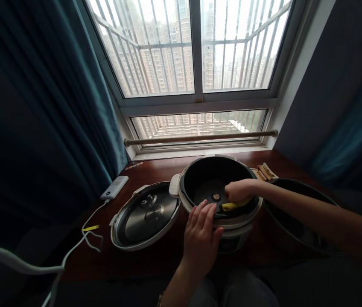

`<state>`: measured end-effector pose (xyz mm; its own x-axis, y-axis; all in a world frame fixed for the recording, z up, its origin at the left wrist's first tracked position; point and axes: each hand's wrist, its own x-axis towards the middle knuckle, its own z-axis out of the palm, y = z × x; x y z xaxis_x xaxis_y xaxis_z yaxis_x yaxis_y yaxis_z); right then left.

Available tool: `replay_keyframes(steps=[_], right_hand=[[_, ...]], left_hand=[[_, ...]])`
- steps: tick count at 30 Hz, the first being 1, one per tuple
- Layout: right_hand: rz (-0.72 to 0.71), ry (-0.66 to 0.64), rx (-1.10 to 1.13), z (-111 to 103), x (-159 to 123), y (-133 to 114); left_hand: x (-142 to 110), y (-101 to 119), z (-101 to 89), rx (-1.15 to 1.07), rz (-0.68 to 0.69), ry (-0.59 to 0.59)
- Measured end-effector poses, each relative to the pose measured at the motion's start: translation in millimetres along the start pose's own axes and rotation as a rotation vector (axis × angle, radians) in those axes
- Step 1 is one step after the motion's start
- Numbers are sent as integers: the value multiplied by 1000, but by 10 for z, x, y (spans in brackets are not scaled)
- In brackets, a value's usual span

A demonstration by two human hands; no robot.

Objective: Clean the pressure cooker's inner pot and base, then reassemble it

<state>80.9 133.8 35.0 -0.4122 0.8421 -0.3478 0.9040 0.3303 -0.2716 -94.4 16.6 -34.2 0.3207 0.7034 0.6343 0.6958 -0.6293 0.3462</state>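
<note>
We noted the right hand (pixel 239 190) clenched round a yellow cloth (pixel 235 206) inside the cooker (pixel 220 192) — at its near wall — while the left hand (pixel 201 236), fingers loose, rested flat on the near rim just beside it.

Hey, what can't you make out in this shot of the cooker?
Head view only:
- Yellow item under the right hand: mostly covered, kind unclear.
- Cooker front panel: hidden by left hand.
- Dark pot at right: crossed by the forearm, interior too dark.
</note>
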Motion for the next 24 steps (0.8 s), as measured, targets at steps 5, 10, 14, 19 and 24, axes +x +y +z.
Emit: replay_keyframes(steps=[5, 10, 14, 19, 24], right_hand=[[-65, 156, 108, 96, -203, -256], [-76, 512, 360, 296, -191, -426], [-107, 587, 499, 248, -312, -338], [76, 991, 441, 356, -677, -125], [-7, 1238, 551, 677, -931, -126]], left_hand=[[253, 6, -237, -233, -222, 105], [846, -84, -426, -377, -293, -269], [1190, -215, -395, -424, -205, -880], [1498, -397, -275, -478, -103, -1415], [1769, -600, 116, -239, -115, -1595]])
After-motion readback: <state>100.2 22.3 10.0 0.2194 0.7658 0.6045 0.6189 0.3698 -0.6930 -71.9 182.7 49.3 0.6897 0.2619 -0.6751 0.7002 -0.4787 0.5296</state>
